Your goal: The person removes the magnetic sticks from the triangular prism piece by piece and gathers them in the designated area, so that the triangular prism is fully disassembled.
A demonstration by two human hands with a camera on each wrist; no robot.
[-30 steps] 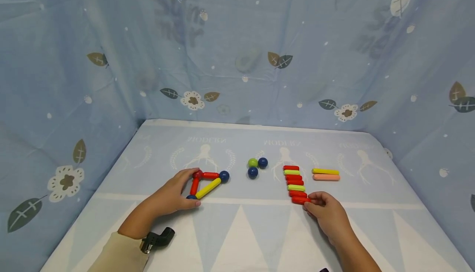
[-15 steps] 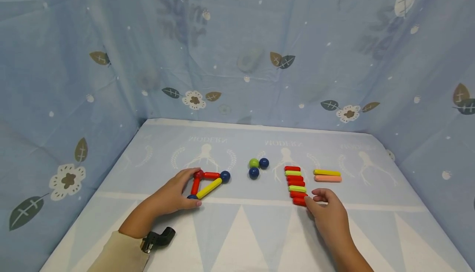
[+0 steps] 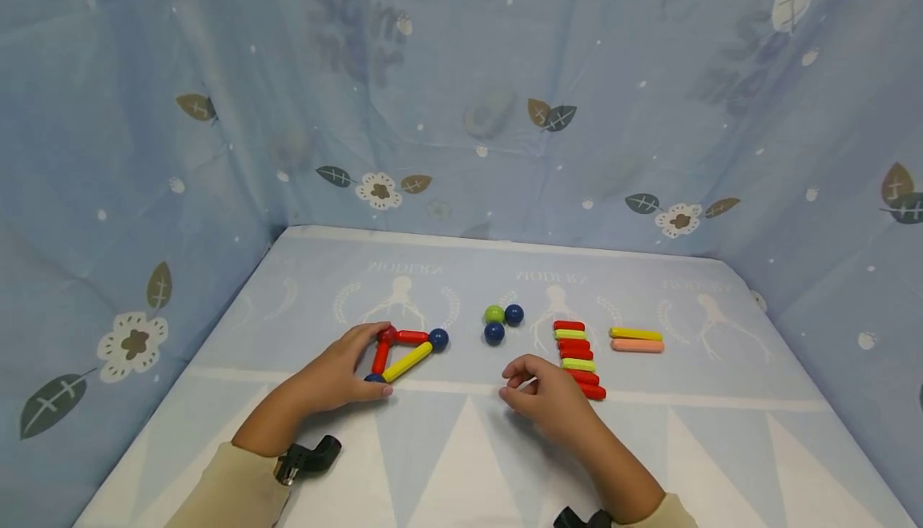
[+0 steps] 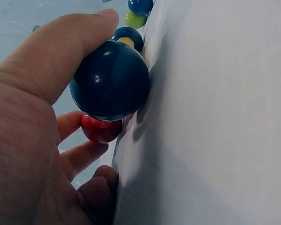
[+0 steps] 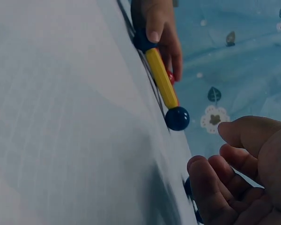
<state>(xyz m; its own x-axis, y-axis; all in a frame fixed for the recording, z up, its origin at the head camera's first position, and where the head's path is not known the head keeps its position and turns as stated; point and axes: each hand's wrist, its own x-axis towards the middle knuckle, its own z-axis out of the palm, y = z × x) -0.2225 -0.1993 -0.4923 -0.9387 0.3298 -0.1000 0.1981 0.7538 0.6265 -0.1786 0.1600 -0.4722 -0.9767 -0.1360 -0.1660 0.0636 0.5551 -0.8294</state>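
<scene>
A toy stick-and-ball triangle lies on the table, made of a yellow stick, two short red sticks, a red ball and two blue balls. My left hand holds its left side. In the left wrist view the thumb lies along the near blue ball, with fingers by the red ball. My right hand hovers left of a row of red and lime sticks, its fingers loosely bent and nothing between them.
Behind the right hand sit a lime ball and two blue balls, close together. Farther right lie a yellow stick and a salmon stick. Patterned blue cloth encloses the table's back and sides.
My right hand has let go of the nearest red stick in the row and moved left, toward the triangle. My left hand stays in place on the triangle.
</scene>
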